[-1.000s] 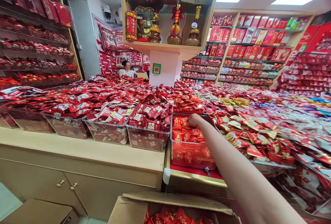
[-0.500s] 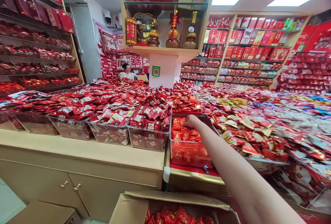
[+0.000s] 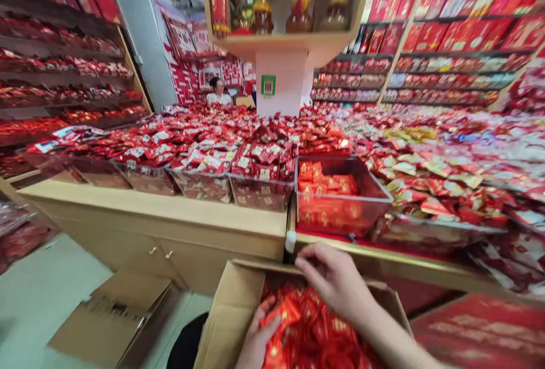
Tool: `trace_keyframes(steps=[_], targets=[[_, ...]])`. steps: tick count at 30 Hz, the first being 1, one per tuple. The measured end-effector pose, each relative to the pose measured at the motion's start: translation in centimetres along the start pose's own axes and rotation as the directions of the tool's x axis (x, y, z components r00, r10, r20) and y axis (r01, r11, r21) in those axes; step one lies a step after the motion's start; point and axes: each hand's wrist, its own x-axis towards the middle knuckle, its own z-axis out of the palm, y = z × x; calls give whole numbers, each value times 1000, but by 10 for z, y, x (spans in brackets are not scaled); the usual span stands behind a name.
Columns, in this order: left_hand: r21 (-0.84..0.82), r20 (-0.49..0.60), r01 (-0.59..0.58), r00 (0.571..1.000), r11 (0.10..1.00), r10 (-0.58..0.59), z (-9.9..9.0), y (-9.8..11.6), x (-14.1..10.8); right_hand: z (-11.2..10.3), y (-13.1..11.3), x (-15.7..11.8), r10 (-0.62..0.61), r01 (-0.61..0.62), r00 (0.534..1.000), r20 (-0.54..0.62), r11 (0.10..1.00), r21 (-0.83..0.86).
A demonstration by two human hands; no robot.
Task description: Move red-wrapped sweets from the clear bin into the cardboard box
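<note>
My right hand (image 3: pixel 336 281) hovers palm down over an open cardboard box (image 3: pixel 236 306) at the bottom of the view, its fingers loosely apart with nothing seen in them. The box is full of shiny red packets (image 3: pixel 315 332). My left hand (image 3: pixel 259 338) reaches in from below and rests among those packets; blur hides whether it grips any. Just beyond the box, on the counter edge, stands a clear plastic bin (image 3: pixel 383 196), partly filled with flat red packets (image 3: pixel 327 181).
A row of clear bins heaped with red sweets (image 3: pixel 259 173) lines the wooden counter (image 3: pixel 170 213). More red packets cover the display to the right (image 3: pixel 447 176). A second cardboard box (image 3: pixel 114 318) lies on the floor at left. A person (image 3: pixel 218 92) is behind the display.
My right hand has pulled back out of the clear bin and down to the cardboard box. The view has tilted down, and my left hand now shows in the box.
</note>
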Motion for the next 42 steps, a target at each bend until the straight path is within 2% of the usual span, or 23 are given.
trace_keyframes(steps=[1,2,4,5,6,7,8,11,16,19,21,24,26,28,30,33,35,37,39,42], targets=[[-124,40,-79,996,989,85,2,-2,0,16,11,-34,121,-123,992,39,991,57],[-203,95,-64,992,977,85,4,-6,-1,31,24,-64,268,-275,960,77,953,123],[-223,136,-71,985,972,103,11,-13,-3,54,48,-108,525,-556,831,183,780,286],[-180,142,-79,984,980,106,15,-16,-5,61,59,-122,598,-645,762,247,673,361],[-118,133,-93,985,989,109,18,-20,-6,65,67,-131,636,-689,717,286,583,430],[-44,117,-101,988,994,106,21,-23,-7,66,74,-135,651,-695,700,294,525,492],[31,98,-96,991,995,93,23,-25,-8,64,78,-136,653,-673,707,273,501,545],[164,54,-37,998,986,29,25,-30,-8,56,80,-132,656,-609,728,200,484,629],[55,75,72,994,996,-76,24,-31,-5,55,75,-133,731,-562,657,183,313,766],[-63,87,161,984,985,-155,21,-29,-6,53,72,-133,727,-481,665,170,243,842],[-175,116,256,964,951,-238,18,-28,-7,48,69,-133,657,-481,725,205,270,834],[-274,223,411,907,870,-358,13,-27,-7,43,68,-132,486,-491,837,253,462,739],[-277,280,473,872,836,-401,11,-27,-5,44,69,-133,433,-480,864,257,552,682],[-255,266,483,868,837,-420,11,-26,-4,48,72,-134,462,-494,853,241,568,659],[-185,210,434,894,882,-396,13,-26,-4,53,76,-135,532,-534,816,226,545,647],[4,138,248,959,969,-246,18,-27,-5,59,82,-136,630,-598,748,211,500,627],[124,86,122,987,985,-133,21,-29,-5,62,84,-137,659,-619,723,208,483,620],[197,45,84,995,977,-94,23,-31,-4,62,84,-137,671,-644,707,222,481,595],[244,19,52,998,968,-58,21,-32,-2,59,83,-137,661,-639,727,183,556,531],[431,17,-64,998,900,63,16,-34,0,52,78,-136,508,-501,858,78,792,350]])
